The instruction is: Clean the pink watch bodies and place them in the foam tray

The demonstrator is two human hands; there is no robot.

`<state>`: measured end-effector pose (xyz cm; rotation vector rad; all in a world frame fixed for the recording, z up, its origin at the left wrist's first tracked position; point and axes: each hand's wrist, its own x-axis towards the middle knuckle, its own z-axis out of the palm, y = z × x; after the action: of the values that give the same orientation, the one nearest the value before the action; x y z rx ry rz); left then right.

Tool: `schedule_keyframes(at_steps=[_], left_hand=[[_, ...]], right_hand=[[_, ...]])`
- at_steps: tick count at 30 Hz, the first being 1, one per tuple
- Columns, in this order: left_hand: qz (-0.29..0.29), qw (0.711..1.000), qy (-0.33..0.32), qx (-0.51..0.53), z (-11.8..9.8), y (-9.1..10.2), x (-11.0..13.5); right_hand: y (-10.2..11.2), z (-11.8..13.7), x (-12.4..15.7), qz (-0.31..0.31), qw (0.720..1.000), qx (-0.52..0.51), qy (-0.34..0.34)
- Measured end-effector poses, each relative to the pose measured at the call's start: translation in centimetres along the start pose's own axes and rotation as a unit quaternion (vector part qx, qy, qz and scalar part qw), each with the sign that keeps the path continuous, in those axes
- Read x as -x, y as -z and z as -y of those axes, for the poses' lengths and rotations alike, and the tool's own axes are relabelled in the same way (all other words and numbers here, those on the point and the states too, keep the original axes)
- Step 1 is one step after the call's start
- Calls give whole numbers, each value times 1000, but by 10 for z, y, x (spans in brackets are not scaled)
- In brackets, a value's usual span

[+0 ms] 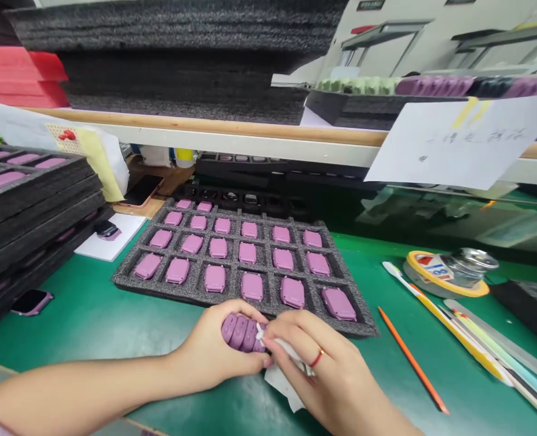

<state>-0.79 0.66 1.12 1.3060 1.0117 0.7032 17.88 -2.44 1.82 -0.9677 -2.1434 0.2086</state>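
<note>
The left grip (216, 348) is curled around a row of purple watch cases (240, 332) packed face to face, its fingers passing behind them and its thumb lying along the near side. Against the right-hand end of this row, the right grip (330, 363) pinches a white tissue (281, 386) between thumb and fingertips; a small twisted end of it stands up at the cases, and the rest droops below the palm. A red ring (315, 358) with a gold bead circles one finger of the right grip.

Just beyond both grips, a black foam tray (159, 290) lies on the green desk (173, 327), with more purple cases (252, 285) lying singly in its compartments: three full rows of six, and two at the far left. To the right of the right grip, an orange stick (413, 358) lies slantwise, then a toothbrush (454, 333) with a yellow and white handle. Farther beyond these, a metal pot (475, 263) stands at a roll of yellow tape (420, 281).

Well to the left of the left grip, a dark-screened watch (32, 301) lies near stacked foam trays (36, 209). Between that stack and the tray sits a white pad (127, 233) bearing another watch (107, 230).
</note>
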Motion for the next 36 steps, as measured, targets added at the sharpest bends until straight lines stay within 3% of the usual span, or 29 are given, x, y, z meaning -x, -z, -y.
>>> schedule_keyframes(at_steps=[6,10,16,22,36], left_hand=[[-3,1000,3,-5,3,1,0],[16,1000,-20,10,3,2,0],[19,998,-28,55,2,0,2],[20,998,-34,45,6,-1,3],[19,998,-32,59,8,-3,4]], right_hand=[[2,3,-4,-15,1000,18,2],[3,2,-4,9,1000,5,3],[3,4,-2,-22,999,33,24],[1,5,1,-2,998,55,31],[0,5,2,-23,1000,5,5]])
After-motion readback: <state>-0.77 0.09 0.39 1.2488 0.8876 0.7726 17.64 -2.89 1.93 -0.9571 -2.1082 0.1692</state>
